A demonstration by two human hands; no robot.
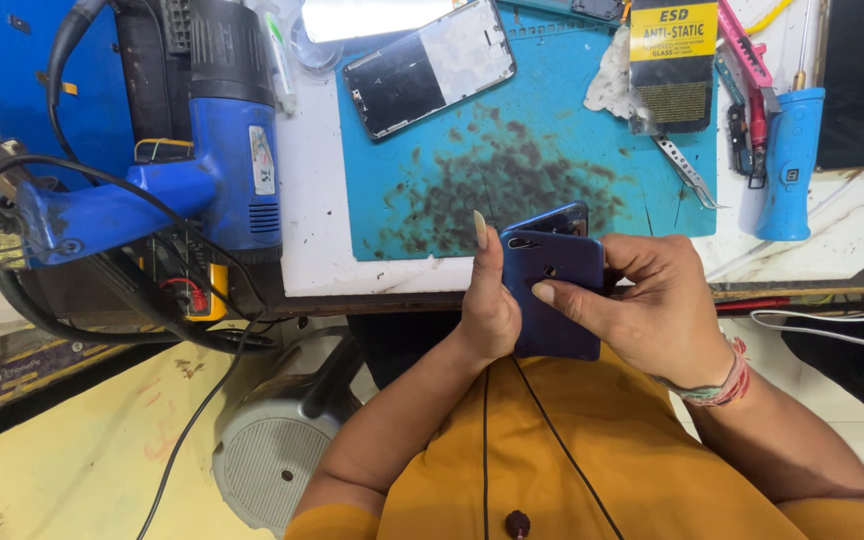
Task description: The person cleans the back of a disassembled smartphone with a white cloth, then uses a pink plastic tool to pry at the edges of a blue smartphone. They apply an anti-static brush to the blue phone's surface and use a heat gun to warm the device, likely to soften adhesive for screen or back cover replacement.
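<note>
Phone: blue phone back cover [550, 295], held over lap
L hand [487, 300]: grips cover's left edge, thumb up
R hand [652, 305]: fingers pinch right edge
Pkg: yellow-black flat packet [672, 60], far right on teal mat [432, 190]

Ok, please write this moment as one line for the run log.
left hand: holds blue phone | right hand: grips phone, back facing up | behind: teal mat, heat gun

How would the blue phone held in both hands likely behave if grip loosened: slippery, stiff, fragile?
The blue phone looks rigid: a flat slab, unbent between the left hand and right hand. Its smooth glossy back probably makes it slippery. Held past the bench edge, it could well drop and crack.
</note>
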